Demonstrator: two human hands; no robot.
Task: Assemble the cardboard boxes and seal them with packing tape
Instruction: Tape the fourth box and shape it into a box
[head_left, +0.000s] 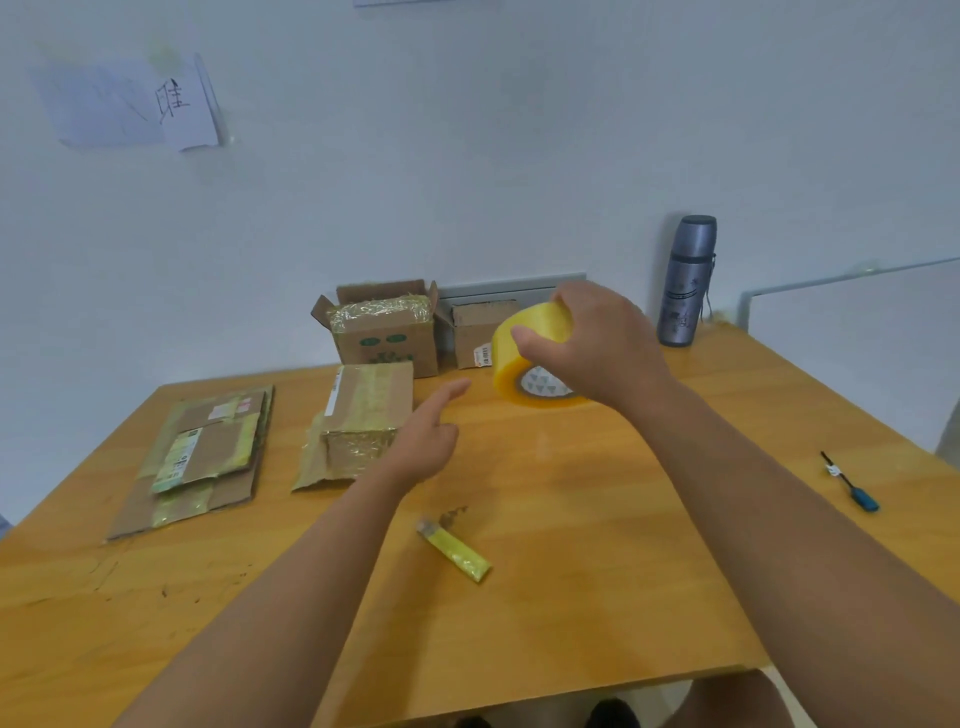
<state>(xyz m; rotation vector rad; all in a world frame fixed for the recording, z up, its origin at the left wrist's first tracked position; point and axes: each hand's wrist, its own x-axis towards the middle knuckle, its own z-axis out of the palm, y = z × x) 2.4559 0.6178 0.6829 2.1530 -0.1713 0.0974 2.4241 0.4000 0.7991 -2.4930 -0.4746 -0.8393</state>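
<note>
Two hands are working above the wooden table (597, 519), and the right hand (602, 343) is doing the holding: its fingers and thumb are curling over the rim of the yellow tape roll (530, 358), which is sitting tilted near the far middle of the table, its lower edge seemingly touching or just clearing the wood. The left hand (426, 441) is holding nothing, its fingers loose and the forefinger pointing toward the roll. Judging by this, the loose end of the tape is being sought, so the left fingertip should be feeling along the roll's outer face for the ridge while the right hand is turning it slowly. Just left of that hand a small taped box (363, 415) is lying on a loose flap; farther left a flattened box (202, 457) is waiting. Against the far wall two open boxes (384, 332) are standing. A yellow knife (457, 551) is lying near the front edge, handy for cutting. A flask (685, 280) is standing far right.
</note>
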